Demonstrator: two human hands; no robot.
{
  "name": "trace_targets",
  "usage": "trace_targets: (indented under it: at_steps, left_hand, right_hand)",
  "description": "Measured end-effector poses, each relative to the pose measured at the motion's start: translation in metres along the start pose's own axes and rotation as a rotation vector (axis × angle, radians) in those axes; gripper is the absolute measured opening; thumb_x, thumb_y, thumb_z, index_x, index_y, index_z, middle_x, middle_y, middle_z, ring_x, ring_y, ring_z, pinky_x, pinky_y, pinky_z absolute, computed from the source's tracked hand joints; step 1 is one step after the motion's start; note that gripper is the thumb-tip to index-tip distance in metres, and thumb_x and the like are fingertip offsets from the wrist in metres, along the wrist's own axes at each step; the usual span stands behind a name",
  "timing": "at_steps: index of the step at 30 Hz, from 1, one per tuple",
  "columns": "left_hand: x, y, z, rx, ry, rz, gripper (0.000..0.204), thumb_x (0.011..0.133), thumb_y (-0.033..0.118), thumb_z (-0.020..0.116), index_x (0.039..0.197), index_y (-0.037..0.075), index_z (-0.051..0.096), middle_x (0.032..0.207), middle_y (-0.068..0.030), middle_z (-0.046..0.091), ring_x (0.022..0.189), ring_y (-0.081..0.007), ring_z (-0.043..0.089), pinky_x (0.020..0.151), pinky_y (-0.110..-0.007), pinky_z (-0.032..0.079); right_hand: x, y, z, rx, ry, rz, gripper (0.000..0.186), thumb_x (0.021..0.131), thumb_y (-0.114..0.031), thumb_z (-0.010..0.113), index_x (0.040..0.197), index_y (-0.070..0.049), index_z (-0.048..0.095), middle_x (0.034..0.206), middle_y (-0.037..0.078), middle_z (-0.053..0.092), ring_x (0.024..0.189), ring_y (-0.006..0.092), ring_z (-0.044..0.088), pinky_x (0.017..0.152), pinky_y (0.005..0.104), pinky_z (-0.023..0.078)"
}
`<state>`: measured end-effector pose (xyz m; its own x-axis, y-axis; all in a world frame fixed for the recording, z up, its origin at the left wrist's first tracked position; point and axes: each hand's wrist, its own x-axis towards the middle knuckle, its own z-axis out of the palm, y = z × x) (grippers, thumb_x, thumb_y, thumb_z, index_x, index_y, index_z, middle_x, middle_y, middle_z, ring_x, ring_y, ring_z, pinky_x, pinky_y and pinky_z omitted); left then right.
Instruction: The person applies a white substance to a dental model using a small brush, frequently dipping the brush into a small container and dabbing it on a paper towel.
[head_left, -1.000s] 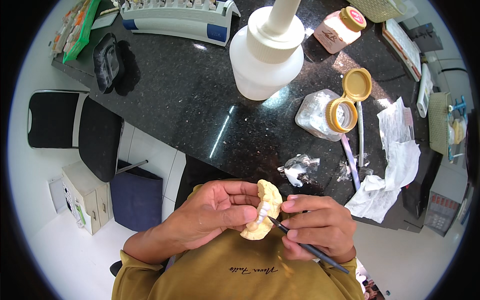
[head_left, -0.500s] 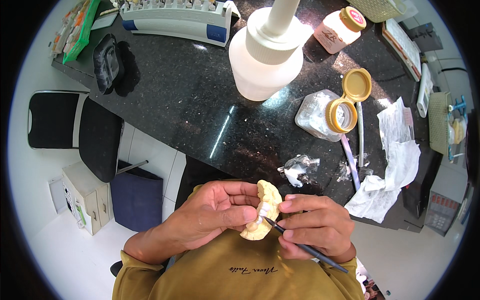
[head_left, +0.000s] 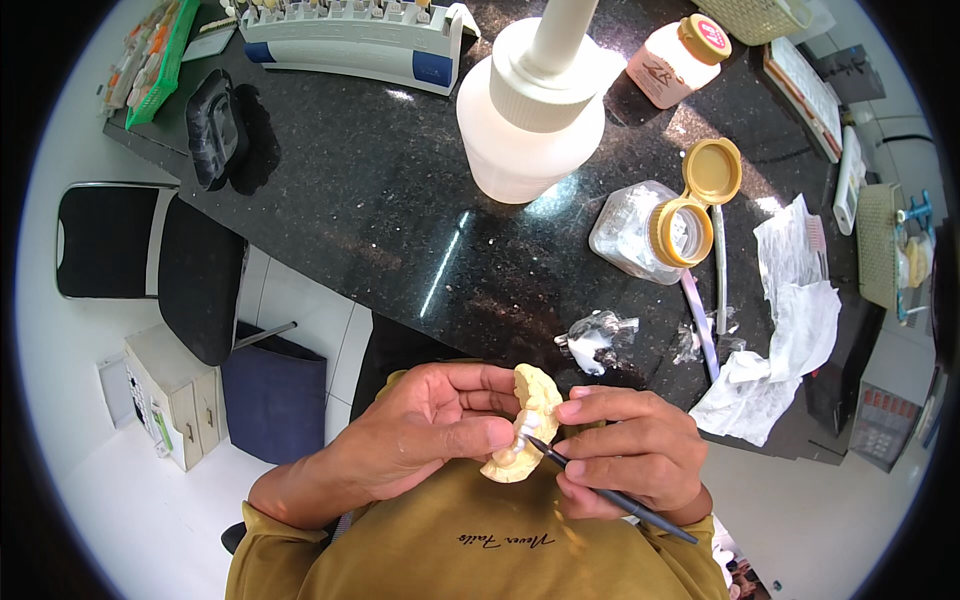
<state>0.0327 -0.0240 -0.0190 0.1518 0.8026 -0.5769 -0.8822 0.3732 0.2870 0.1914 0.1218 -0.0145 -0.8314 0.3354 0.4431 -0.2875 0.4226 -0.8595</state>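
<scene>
A pale yellow plaster dental model (head_left: pixel 537 388) with white teeth along one side is held up in front of my chest. My left hand (head_left: pixel 435 425) is closed on it, the thumb against the white teeth and the fingers behind. My right hand (head_left: pixel 640 445) grips a slim dark pen-like tool (head_left: pixel 620 500), its pointed tip touching or very near the teeth. The right fingertips also rest by the model's right edge. Just beyond the hands, a small clear plastic piece with white paste (head_left: pixel 597 342) lies on the dark countertop (head_left: pixel 350 220).
An open jar of white material (head_left: pixel 640 232) with a gold lid stands right of centre, beside a lilac stick (head_left: pixel 700 325) and crumpled white tissue (head_left: pixel 770 375). Behind are a big white bottle (head_left: pixel 530 140), a pink jar (head_left: pixel 672 68) and a tooth shade guide (head_left: pixel 350 50). A black chair (head_left: pixel 200 280) stands left.
The model has tipped very slightly in my left hand, and the tool tip has shifted a little along the teeth. Both grips stay the same.
</scene>
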Motion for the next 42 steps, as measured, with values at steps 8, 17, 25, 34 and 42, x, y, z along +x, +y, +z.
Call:
trace_targets:
  at_steps: [8,17,25,34,42]
  left_hand:
    - [0.0,-0.001,-0.002,0.006,0.005,-0.008,0.053,0.083,0.016,0.067,0.125,-0.008,0.046,0.116,-0.0167,0.059,0.106,-0.0215,0.06,0.095,-0.035,0.047]
    - [0.0,-0.001,0.01,0.094,0.004,0.107,0.059,0.079,0.02,0.073,0.125,-0.005,0.048,0.114,-0.0206,0.06,0.101,-0.0289,0.063,0.091,-0.039,0.05]
    - [0.006,0.0,0.031,0.224,-0.037,0.17,0.058,0.077,0.017,0.073,0.125,-0.005,0.049,0.112,-0.0211,0.062,0.099,-0.0304,0.064,0.089,-0.039,0.051]
    - [0.008,-0.002,0.031,0.235,-0.009,0.157,0.061,0.077,0.022,0.074,0.125,-0.005,0.048,0.112,-0.0207,0.062,0.098,-0.0284,0.064,0.088,-0.038,0.051]
    - [0.004,-0.001,0.027,0.183,0.032,0.172,0.066,0.076,0.027,0.076,0.125,-0.006,0.047,0.112,-0.0203,0.062,0.097,-0.0288,0.065,0.087,-0.037,0.052]
  right_hand:
    - [-0.002,0.001,-0.002,0.053,0.052,-0.013,0.022,0.065,0.0,0.077,0.082,0.001,0.063,0.078,0.014,0.065,0.082,0.0322,0.068,0.073,0.039,0.059]
    - [-0.032,-0.015,-0.027,-0.063,0.396,0.007,0.031,0.07,0.008,0.07,0.097,0.001,0.056,0.081,0.014,0.063,0.065,0.0243,0.066,0.057,0.0305,0.055]
    - [-0.047,-0.022,-0.037,-0.262,0.563,0.098,0.02,0.073,0.0,0.073,0.088,0.0,0.06,0.077,0.012,0.062,0.064,0.0195,0.064,0.056,0.0268,0.052]
    - [-0.026,-0.018,-0.029,-0.27,0.419,0.244,0.024,0.062,0.008,0.069,0.083,-0.002,0.063,0.075,0.012,0.063,0.062,0.0164,0.061,0.054,0.0246,0.046]
    - [-0.019,-0.012,-0.026,-0.246,0.312,0.33,0.021,0.066,0.004,0.073,0.085,-0.001,0.063,0.075,0.011,0.065,0.06,0.0162,0.061,0.052,0.0244,0.047]
